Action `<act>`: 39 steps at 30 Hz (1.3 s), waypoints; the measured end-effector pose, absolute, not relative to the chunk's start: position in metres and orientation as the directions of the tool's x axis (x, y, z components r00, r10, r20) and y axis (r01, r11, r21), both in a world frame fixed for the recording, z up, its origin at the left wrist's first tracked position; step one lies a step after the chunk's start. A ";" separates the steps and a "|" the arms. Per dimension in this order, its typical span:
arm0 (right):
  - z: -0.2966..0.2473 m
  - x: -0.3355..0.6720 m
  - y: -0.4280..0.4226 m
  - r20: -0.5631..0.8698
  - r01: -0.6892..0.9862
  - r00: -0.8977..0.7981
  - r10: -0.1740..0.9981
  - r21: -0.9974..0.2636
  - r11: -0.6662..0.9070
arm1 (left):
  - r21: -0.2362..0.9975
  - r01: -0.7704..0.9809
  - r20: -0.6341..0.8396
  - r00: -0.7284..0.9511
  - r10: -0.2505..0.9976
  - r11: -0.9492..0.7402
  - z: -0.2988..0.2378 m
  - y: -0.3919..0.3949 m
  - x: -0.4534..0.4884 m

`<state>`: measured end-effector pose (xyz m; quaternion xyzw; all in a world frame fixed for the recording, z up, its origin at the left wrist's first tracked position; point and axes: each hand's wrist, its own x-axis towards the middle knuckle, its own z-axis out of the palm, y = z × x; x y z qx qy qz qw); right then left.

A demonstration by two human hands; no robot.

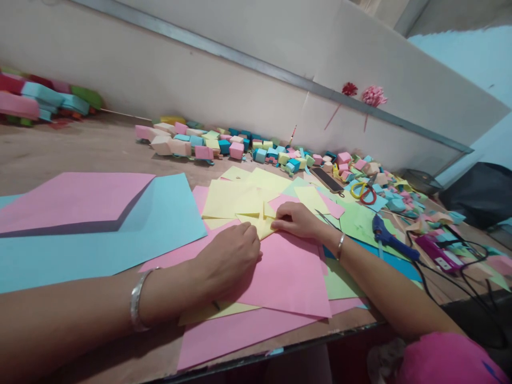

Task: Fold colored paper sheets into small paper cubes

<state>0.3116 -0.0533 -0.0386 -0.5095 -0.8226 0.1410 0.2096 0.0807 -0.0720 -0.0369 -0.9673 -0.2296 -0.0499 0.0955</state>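
Observation:
Both hands meet at a small folded piece of yellow paper [262, 226] over the pink sheets in the middle of the table. My left hand [228, 258] is closed on its left side, with the fingertips curled under and partly hidden. From the right, my right hand [294, 220] pinches the same piece between thumb and fingers. Just behind it lie yellow sheets [232, 198]. A large pink sheet [288, 272] is spread beneath the hands.
Left are a blue sheet [160, 240] and a raised pink sheet [76, 202]. Folded paper blocks [236, 150] line the back. To the right lie a phone [327, 180], scissors [364, 193], a blue glue gun [394, 240] and a purple power strip [440, 253] with black cables.

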 end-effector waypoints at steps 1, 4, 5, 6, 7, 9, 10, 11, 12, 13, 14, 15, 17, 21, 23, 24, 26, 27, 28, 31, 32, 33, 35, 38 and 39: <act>-0.040 0.311 -0.053 0.201 0.801 -0.385 0.901 -0.412 0.434 | -0.165 0.446 0.133 0.894 0.428 -0.880 -0.038 -0.072 0.081; -0.045 0.310 -0.050 0.190 0.836 -0.362 0.913 -0.368 0.408 | -0.156 0.438 0.143 0.897 0.418 -0.885 -0.038 -0.073 0.080; -0.046 0.310 -0.050 0.185 0.842 -0.355 0.916 -0.363 0.399 | -0.157 0.439 0.149 0.896 0.418 -0.885 -0.039 -0.073 0.080; -0.047 0.310 -0.049 0.181 0.848 -0.349 0.920 -0.357 0.392 | -0.163 0.436 0.155 0.897 0.414 -0.885 -0.039 -0.074 0.079; -0.048 0.309 -0.049 0.176 0.854 -0.343 0.923 -0.350 0.384 | -0.168 0.433 0.163 0.898 0.408 -0.885 -0.039 -0.074 0.079; -0.048 0.308 -0.048 0.168 0.870 -0.325 0.931 -0.334 0.363 | -0.157 0.425 0.185 0.899 0.396 -0.892 -0.040 -0.075 0.078; -0.048 0.307 -0.048 0.160 0.879 -0.315 0.936 -0.323 0.351 | -0.140 0.421 0.197 0.899 0.392 -0.896 -0.041 -0.075 0.078; -0.048 0.306 -0.048 0.151 0.888 -0.306 0.940 -0.312 0.339 | -0.117 0.421 0.209 0.896 0.392 -0.899 -0.041 -0.076 0.077; -0.048 0.305 -0.047 0.142 0.896 -0.297 0.944 -0.299 0.327 | -0.092 0.424 0.216 0.892 0.397 -0.901 -0.041 -0.076 0.077; -0.048 0.304 -0.047 0.134 0.904 -0.291 0.947 -0.287 0.318 | -0.070 0.430 0.218 0.887 0.407 -0.900 -0.041 -0.077 0.077; -0.047 0.303 -0.047 0.128 0.909 -0.287 0.949 -0.276 0.312 | -0.056 0.436 0.215 0.884 0.416 -0.898 -0.041 -0.078 0.077; -0.047 0.302 -0.046 0.123 0.913 -0.285 0.951 -0.268 0.308 | -0.048 0.443 0.208 0.881 0.425 -0.895 -0.041 -0.078 0.077; -0.045 0.301 -0.046 0.115 0.916 -0.283 0.952 -0.261 0.304 | -0.046 0.459 0.196 0.875 0.443 -0.887 -0.039 -0.079 0.077; -0.043 0.301 -0.045 0.091 0.919 -0.285 0.954 -0.257 0.299 | -0.046 0.480 0.171 0.868 0.467 -0.876 -0.031 -0.078 0.077; -0.043 0.301 -0.045 0.088 0.920 -0.289 0.953 -0.250 0.303 | -0.044 0.500 0.173 0.856 0.487 -0.865 -0.027 -0.076 0.077; -0.042 0.301 -0.045 0.090 0.921 -0.291 0.953 -0.244 0.304 | -0.042 0.510 0.180 0.850 0.496 -0.859 -0.025 -0.075 0.077; -0.041 0.300 -0.045 0.085 0.924 -0.293 0.952 -0.229 0.305 | -0.035 0.514 0.190 0.845 0.500 -0.857 -0.024 -0.073 0.078; -0.040 0.300 -0.046 0.079 0.927 -0.293 0.953 -0.221 0.303 | -0.032 0.511 0.182 0.848 0.497 -0.859 -0.024 -0.072 0.079; -0.040 0.299 -0.046 0.074 0.930 -0.290 0.954 -0.215 0.299 | -0.030 0.505 0.168 0.853 0.493 -0.863 -0.024 -0.071 0.080; -0.038 0.297 -0.046 0.066 0.935 -0.280 0.958 -0.208 0.288 | -0.042 0.500 0.117 0.862 0.493 -0.865 -0.024 -0.070 0.081; -0.038 0.297 -0.046 0.068 0.935 -0.277 0.958 -0.211 0.286 | -0.046 0.502 0.110 0.862 0.495 -0.863 -0.024 -0.070 0.082; -0.038 0.297 -0.046 0.069 0.934 -0.277 0.958 -0.215 0.286 | -0.048 0.504 0.110 0.861 0.498 -0.862 -0.024 -0.070 0.082; -0.038 0.297 -0.045 0.073 0.930 -0.283 0.956 -0.221 0.292 | -0.051 0.502 0.111 0.862 0.494 -0.864 -0.023 -0.070 0.082; -0.039 0.298 -0.044 0.078 0.925 -0.293 0.953 -0.228 0.303 | -0.051 0.497 0.107 0.865 0.490 -0.866 -0.023 -0.069 0.082; -0.039 0.298 -0.045 0.076 0.925 -0.292 0.953 -0.231 0.301 | -0.046 0.496 0.111 0.865 0.489 -0.867 -0.023 -0.069 0.081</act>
